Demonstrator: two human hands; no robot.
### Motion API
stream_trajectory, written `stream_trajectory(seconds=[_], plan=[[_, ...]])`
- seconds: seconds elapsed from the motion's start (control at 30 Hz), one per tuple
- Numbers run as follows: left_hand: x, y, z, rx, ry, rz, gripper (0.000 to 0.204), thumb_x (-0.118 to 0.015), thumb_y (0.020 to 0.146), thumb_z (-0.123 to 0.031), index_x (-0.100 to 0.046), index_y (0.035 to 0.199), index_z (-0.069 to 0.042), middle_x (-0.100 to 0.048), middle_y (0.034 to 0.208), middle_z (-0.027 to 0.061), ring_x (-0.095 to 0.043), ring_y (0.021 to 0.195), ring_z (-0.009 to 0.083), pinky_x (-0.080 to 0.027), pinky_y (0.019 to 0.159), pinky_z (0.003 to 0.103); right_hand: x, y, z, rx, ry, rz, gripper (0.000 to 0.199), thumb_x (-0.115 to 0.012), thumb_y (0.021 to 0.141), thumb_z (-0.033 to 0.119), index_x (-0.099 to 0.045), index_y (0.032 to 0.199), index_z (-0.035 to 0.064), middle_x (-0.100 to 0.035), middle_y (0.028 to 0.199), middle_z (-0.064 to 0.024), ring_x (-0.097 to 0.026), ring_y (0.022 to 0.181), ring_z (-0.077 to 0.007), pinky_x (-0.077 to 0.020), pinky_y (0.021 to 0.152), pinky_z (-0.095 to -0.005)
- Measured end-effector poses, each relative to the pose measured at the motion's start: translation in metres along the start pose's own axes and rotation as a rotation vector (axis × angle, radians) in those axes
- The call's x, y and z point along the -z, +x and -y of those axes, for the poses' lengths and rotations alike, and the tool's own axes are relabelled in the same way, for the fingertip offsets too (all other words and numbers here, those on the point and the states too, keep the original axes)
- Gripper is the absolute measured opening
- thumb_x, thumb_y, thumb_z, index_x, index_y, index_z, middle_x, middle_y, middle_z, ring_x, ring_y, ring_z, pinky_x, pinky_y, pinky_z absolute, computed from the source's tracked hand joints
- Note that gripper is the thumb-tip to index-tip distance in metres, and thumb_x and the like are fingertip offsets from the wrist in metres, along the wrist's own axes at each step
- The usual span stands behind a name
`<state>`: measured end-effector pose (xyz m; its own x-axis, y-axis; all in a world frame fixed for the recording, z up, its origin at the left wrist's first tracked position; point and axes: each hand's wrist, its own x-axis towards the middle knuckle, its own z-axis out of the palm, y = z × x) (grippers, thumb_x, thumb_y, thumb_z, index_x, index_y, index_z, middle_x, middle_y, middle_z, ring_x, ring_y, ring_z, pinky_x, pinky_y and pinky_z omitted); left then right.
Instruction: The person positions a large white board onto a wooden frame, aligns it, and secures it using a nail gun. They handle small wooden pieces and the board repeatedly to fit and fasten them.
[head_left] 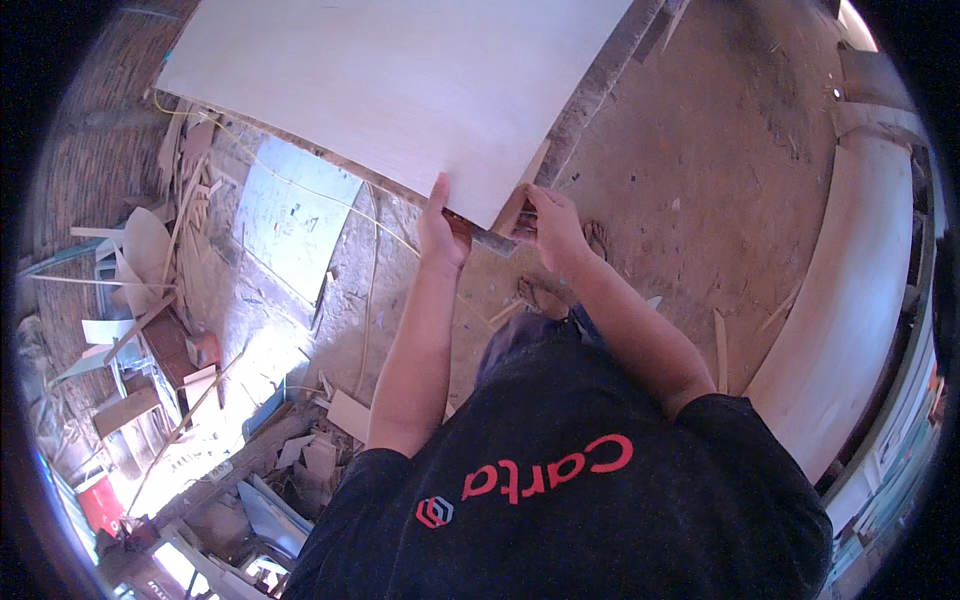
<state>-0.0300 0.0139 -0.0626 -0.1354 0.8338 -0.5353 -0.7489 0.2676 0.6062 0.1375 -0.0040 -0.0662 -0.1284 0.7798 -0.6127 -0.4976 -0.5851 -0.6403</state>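
Note:
A large pale plywood sheet (400, 90) lies across the top of the view, its nearest corner pointing toward me. My left hand (443, 238) grips the near edge just left of that corner, thumb on the top face and fingers hidden underneath. Right of the corner, my right hand (557, 228) is closed, fingers pinched on a thin brown piece (512, 208) that stands out along the sheet's right edge. Whether this piece is a separate strip or a lower layer, I cannot tell. A dark, worn support edge (600, 92) shows under the sheet.
On the floor at left lies a whitish panel (292, 215), with a yellow cord (300, 186) running past it. Wood offcuts (150, 330) pile up farther left. A long curved pale sheet (850, 270) stands along the right side. Sandalled feet (545, 298) show below my hands.

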Motion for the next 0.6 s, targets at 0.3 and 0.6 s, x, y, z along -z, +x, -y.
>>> stream_trajectory(seconds=[0.3,0.6], plan=[[0.001,0.002,0.003,-0.022,-0.054,-0.056,0.043,-0.074,0.089,-0.024,-0.059,0.120,0.002,-0.067,0.115,0.0110,-0.066,0.104,0.0218,-0.055,0.091,0.035,0.008,-0.006,0.027,0.426,-1.209,-0.442,0.040,-0.053,0.097,0.038,-0.070,0.088,0.0033,-0.068,0.094,-0.0210,-0.066,0.090,-0.0386,-0.0496,0.083,-0.0461],[-0.001,-0.002,0.001,0.014,-0.068,-0.084,0.040,-0.073,0.090,-0.022,-0.059,0.119,0.003,-0.068,0.114,0.0129,-0.068,0.100,0.0218,-0.057,0.086,0.033,-0.044,0.047,0.041,1.242,-0.306,-0.505,0.045,-0.044,0.103,0.043,-0.048,0.124,0.0032,-0.043,0.121,-0.0109,-0.043,0.115,-0.0220,-0.0358,0.102,-0.0395]])
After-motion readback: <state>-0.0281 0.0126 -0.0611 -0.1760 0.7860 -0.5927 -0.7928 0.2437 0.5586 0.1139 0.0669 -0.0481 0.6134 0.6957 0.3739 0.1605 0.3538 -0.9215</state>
